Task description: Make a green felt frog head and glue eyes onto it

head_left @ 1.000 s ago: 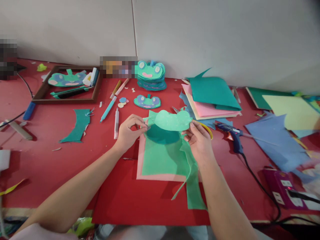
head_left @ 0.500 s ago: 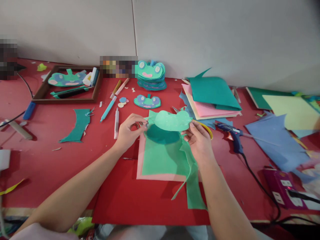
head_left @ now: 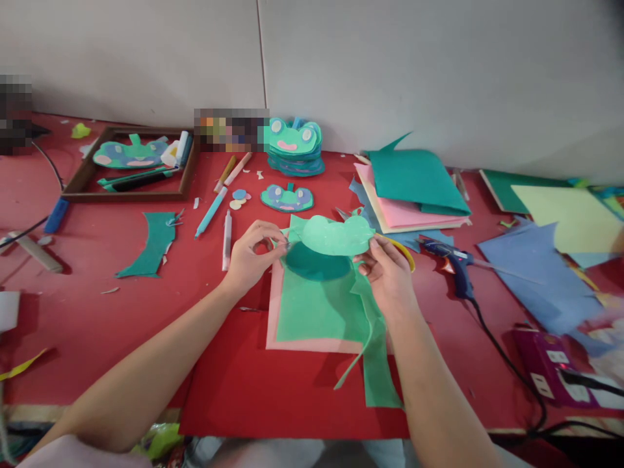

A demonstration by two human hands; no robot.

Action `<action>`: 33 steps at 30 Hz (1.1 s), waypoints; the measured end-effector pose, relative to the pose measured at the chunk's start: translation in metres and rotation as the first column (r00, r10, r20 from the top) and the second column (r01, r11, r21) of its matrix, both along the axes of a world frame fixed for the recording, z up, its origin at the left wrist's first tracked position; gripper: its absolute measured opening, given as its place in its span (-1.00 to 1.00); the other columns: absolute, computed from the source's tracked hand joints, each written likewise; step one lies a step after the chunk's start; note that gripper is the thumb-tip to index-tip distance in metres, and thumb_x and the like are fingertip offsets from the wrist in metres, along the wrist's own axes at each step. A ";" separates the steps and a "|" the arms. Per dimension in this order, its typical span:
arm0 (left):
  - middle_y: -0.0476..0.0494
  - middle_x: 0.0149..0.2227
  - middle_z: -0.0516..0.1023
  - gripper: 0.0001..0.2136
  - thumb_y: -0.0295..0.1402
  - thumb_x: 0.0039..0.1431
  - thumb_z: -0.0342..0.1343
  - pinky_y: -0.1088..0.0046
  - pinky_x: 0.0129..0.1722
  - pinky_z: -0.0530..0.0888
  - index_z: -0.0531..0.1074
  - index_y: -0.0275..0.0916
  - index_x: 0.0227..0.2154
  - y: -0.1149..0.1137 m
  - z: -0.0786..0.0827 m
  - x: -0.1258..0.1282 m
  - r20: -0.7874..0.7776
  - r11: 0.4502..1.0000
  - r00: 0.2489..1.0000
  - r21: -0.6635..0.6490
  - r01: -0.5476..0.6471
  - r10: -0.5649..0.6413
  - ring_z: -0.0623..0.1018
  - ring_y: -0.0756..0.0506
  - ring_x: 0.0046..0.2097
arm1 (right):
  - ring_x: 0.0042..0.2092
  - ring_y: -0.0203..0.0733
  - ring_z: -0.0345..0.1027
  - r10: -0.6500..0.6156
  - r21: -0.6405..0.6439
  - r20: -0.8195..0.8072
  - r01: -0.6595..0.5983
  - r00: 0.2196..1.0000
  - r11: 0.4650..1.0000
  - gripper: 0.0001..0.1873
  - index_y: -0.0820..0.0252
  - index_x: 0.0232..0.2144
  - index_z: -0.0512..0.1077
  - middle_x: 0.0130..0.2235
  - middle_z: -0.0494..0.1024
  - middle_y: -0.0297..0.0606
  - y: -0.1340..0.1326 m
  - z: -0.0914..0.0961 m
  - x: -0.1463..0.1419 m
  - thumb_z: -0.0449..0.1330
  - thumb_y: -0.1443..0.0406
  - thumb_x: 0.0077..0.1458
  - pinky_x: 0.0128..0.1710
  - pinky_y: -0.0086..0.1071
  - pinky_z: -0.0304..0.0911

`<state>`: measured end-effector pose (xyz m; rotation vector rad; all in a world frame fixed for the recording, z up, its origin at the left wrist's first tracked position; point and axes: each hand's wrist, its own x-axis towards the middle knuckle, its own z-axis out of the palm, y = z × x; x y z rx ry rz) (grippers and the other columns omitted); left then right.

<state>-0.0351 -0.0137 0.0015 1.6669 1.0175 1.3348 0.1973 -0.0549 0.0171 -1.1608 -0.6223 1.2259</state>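
A light green frog-shaped cutout (head_left: 336, 235) is held just above the table, over a green sheet (head_left: 316, 305) lying on a pink sheet (head_left: 271, 312). My right hand (head_left: 387, 273) pinches the cutout's right edge. My left hand (head_left: 251, 257) is closed in a pinch at the cutout's left edge, with a small grey tip showing between the fingers; I cannot make out what it is. A green offcut strip (head_left: 377, 364) trails down toward me from under the right hand.
A blue glue gun (head_left: 455, 263) with its cable lies to the right, beside a yellow scissor handle (head_left: 407, 252). Stacked coloured sheets (head_left: 414, 188) sit behind, along with finished frog faces (head_left: 292, 146), pens (head_left: 212, 211) and a wooden frame (head_left: 129, 162). A purple power strip (head_left: 550, 364) lies at the right.
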 end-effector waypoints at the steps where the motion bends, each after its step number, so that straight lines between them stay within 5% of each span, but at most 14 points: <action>1: -0.04 -0.34 0.41 -0.92 -0.49 -0.05 0.18 0.46 -0.38 0.36 0.44 -0.19 -0.46 0.000 -0.001 0.000 0.006 1.000 1.000 0.004 0.001 -0.001 0.43 0.00 -0.30 | -0.51 -0.37 0.38 0.000 0.001 0.000 0.000 1.000 1.000 -0.75 0.12 -0.35 0.36 -0.42 0.45 -0.42 0.000 0.000 0.000 0.28 0.22 -0.13 -0.65 -0.54 0.11; 19: -0.07 -0.34 0.41 -0.96 -0.42 -0.04 0.18 0.46 -0.35 0.40 0.43 -0.20 -0.48 0.001 -0.001 0.000 0.026 1.000 1.000 -0.023 0.003 -0.002 0.44 -0.02 -0.28 | -0.50 -0.37 0.37 0.028 0.004 0.006 -0.029 1.000 1.000 -0.74 0.11 -0.34 0.34 -0.44 0.42 -0.42 0.000 -0.001 0.000 0.28 0.20 -0.12 -0.64 -0.54 0.10; 27: -0.10 -0.31 0.53 -0.77 -0.27 0.17 -0.03 0.44 -0.28 0.44 0.48 -0.18 -0.22 0.000 0.002 -0.002 0.069 0.966 0.994 -0.238 0.097 -0.083 0.50 -0.03 -0.31 | -0.53 -0.40 0.33 0.149 0.062 -0.014 -0.148 0.989 0.987 -0.79 0.09 -0.34 0.32 -0.52 0.40 -0.46 -0.002 0.003 -0.003 0.23 0.19 -0.04 -0.64 -0.55 0.08; 33: -0.08 -0.46 0.54 -0.75 -0.19 0.11 0.04 0.44 -0.34 0.46 0.52 -0.24 -0.43 -0.001 -0.004 -0.002 0.052 0.955 0.994 -0.279 0.103 -0.092 0.50 -0.04 -0.38 | -0.52 -0.36 0.36 0.135 0.035 0.068 -0.138 0.988 0.990 -0.74 0.09 -0.29 0.32 -0.48 0.38 -0.44 -0.003 -0.001 -0.003 0.23 0.17 -0.05 -0.65 -0.53 0.11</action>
